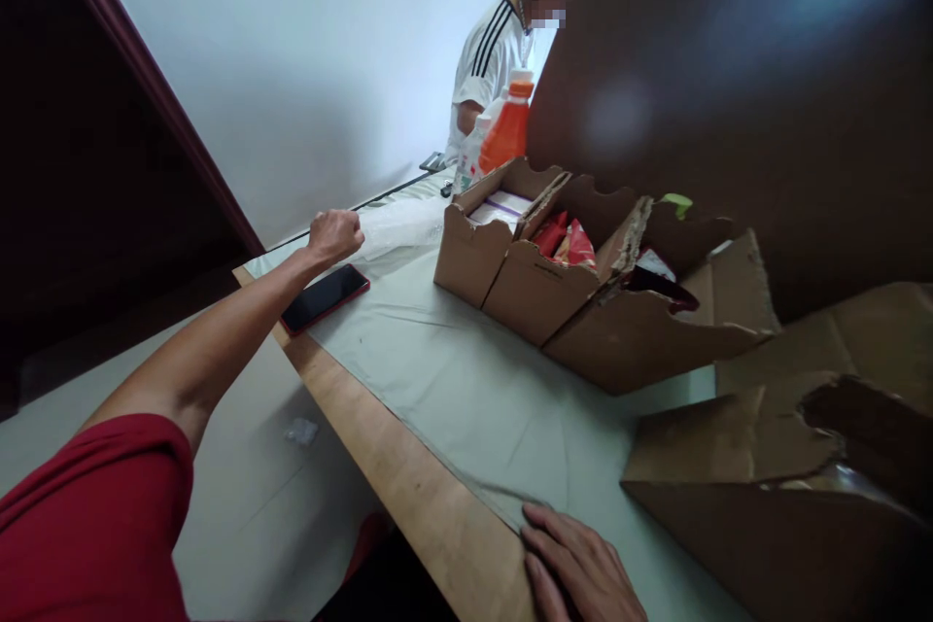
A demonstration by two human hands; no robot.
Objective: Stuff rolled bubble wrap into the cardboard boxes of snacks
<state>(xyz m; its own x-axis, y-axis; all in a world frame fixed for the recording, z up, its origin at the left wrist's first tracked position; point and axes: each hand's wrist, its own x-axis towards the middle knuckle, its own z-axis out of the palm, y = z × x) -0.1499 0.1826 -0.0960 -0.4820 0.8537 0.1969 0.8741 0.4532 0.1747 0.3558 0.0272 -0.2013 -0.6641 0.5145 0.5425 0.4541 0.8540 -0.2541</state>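
A white wall (306, 49) and a dark door frame (146, 68) close the room. A wooden table (408, 486) carries a pale cloth (452, 379). At the right, a big cardboard sheet (729, 97) stands up and hides what is behind it. Torn boxes (539, 296) with packets inside lie on the cloth. Another person (492, 58) sits at the far end, behind an orange bottle (506, 131). The phone (325, 297) lies at the cloth's left edge. The left hand (335, 235) is clenched just above the phone; whether it grips the cloth I cannot tell. The right hand (583, 564) lies flat and released on the cloth.
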